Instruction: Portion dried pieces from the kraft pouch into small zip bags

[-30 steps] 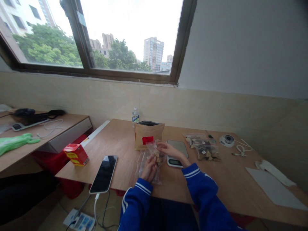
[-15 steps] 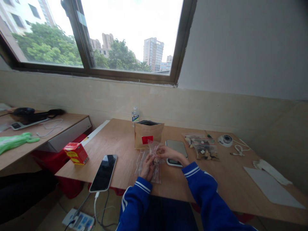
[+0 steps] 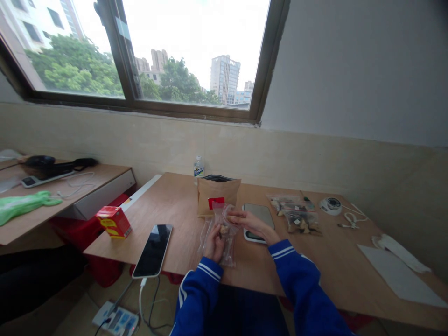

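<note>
A small clear plastic bag [image 3: 224,218] with brownish pieces inside is held upright between both hands over the wooden table [image 3: 175,205]. My left hand [image 3: 214,244] grips its lower part, fingers curled. My right hand [image 3: 245,219] pinches the bag's top edge. More clear bags [image 3: 228,255] lie flat beneath the hands. A small digital scale [image 3: 258,221] lies just right of the hands, partly hidden by my right wrist. Behind the bag stands an open brown paper pouch [image 3: 217,195] with a red label.
Filled clear bags [image 3: 297,214] lie to the right, with a tape roll [image 3: 330,204] and white paper sheets [image 3: 402,275] beyond. A phone [image 3: 153,250] on a cable and a red box [image 3: 114,222] sit at the left. A water bottle [image 3: 198,168] stands behind the pouch.
Both hands keep working the small bag: the left hand rose slightly along it and the right hand shifted at its top edge. The camera view drifted a little.
</note>
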`<state>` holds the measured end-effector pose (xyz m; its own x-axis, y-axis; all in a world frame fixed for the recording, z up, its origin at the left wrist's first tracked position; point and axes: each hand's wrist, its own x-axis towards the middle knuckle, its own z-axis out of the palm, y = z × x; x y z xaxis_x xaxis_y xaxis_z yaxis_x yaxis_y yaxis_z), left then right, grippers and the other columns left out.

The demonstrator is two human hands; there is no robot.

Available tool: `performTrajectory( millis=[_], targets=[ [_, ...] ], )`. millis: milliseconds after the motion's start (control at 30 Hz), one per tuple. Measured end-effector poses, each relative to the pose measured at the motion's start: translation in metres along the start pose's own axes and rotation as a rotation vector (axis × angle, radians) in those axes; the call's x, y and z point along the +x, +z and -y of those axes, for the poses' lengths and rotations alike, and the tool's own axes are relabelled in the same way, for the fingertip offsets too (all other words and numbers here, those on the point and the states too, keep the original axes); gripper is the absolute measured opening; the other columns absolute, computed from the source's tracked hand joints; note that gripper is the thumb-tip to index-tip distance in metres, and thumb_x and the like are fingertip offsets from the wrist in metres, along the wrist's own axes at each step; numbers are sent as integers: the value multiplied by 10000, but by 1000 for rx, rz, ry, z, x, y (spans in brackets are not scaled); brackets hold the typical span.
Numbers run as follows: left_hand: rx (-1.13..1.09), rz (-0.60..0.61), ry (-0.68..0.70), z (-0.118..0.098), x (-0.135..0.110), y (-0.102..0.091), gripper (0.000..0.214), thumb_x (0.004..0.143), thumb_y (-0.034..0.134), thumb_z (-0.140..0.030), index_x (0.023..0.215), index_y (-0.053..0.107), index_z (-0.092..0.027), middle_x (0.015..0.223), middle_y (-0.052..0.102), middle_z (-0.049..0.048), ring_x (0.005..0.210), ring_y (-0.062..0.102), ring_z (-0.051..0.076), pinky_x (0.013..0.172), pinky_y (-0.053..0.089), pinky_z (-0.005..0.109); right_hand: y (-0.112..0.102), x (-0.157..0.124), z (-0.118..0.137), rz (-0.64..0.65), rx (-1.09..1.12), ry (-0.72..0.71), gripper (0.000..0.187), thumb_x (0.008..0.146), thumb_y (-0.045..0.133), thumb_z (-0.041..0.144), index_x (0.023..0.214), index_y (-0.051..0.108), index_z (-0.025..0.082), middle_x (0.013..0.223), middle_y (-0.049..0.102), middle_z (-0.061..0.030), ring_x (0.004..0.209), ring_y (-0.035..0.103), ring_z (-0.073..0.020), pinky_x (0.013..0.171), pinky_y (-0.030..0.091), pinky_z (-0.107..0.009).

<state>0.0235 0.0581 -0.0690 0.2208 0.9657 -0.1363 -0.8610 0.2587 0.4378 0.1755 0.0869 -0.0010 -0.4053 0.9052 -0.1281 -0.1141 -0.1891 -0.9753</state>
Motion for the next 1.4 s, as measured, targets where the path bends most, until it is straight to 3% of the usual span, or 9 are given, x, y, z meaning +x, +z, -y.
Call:
performTrajectory(
  millis=[200, 367, 500, 600, 700, 1000, 1133, 1300, 1400],
  targets=[
    [-63, -97, -16, -1, 1, -1, 183, 818, 518, -116, 918, 665, -158, 963, 699, 65, 926, 644, 151, 835, 497, 249, 0, -4, 26, -125, 50, -60, 346, 585, 775, 326, 877, 711, 152, 919, 704, -71, 847, 618, -169, 824, 440, -297],
    [-112, -122, -27, -1, 3, -2, 152, 802, 533, -119, 887, 656, -151, 912, 703, 60, 883, 655, 150, 807, 511, 261, 17, 14, 87, -225, -44, -384, 381, 676, 704, 361, 989, 658, 149, 977, 685, -79, 871, 609, -162, 808, 446, -290],
    [-111, -93, -29, -1, 3, -4, 112, 780, 564, -141, 848, 653, -155, 913, 700, 63, 940, 642, 163, 839, 503, 272, 33, 51, 118, -454, -392, -669, 383, 747, 638, 368, 1061, 587, 155, 992, 648, -83, 899, 595, -169, 818, 454, -308],
    [-102, -82, -9, -1, 4, -4, 114, 768, 569, -146, 844, 654, -158, 909, 699, 64, 980, 631, 172, 870, 496, 290, 40, 74, 115, -523, -753, -790, 221, 765, 614, 300, 936, 612, 160, 976, 604, -76, 923, 563, -179, 860, 438, -322],
    [-112, -96, -15, -1, 5, -5, 141, 766, 557, -141, 861, 660, -149, 935, 700, 75, 988, 630, 176, 876, 498, 292, 42, 81, 103, -483, -911, -856, 133, 816, 549, 265, 885, 619, 175, 933, 581, -59, 931, 548, -178, 884, 426, -330],
    [-106, -82, -11, -2, 3, -2, 205, 792, 502, -141, 908, 670, -158, 976, 703, 70, 1030, 615, 170, 937, 462, 291, 40, 67, 98, -363, -695, -895, 194, 824, 557, 313, 944, 634, 182, 968, 649, -48, 903, 601, -152, 799, 473, -275],
    [-99, -75, 0, -3, 2, 0, 210, 772, 532, -145, 936, 663, -148, 996, 696, 82, 1016, 622, 174, 926, 470, 293, 41, 63, 94, -337, -875, -861, 180, 847, 518, 288, 907, 658, 193, 925, 680, -45, 887, 605, -167, 837, 454, -313],
    [-101, -77, -23, -3, 2, -1, 178, 788, 533, -145, 916, 655, -137, 948, 698, 82, 955, 641, 167, 860, 503, 275, 47, 37, 85, -452, -984, -963, 228, 845, 479, 206, 1006, 639, 206, 1090, 624, -70, 1056, 530, -197, 964, 373, -375],
    [-69, -81, -9, -2, 2, 0, 182, 803, 548, -155, 962, 635, -170, 989, 687, 62, 912, 648, 158, 793, 523, 275, 43, 22, 69, -480, -840, -857, 237, 845, 421, 175, 930, 643, 186, 935, 648, -63, 905, 584, -182, 841, 448, -331]
  ],
)
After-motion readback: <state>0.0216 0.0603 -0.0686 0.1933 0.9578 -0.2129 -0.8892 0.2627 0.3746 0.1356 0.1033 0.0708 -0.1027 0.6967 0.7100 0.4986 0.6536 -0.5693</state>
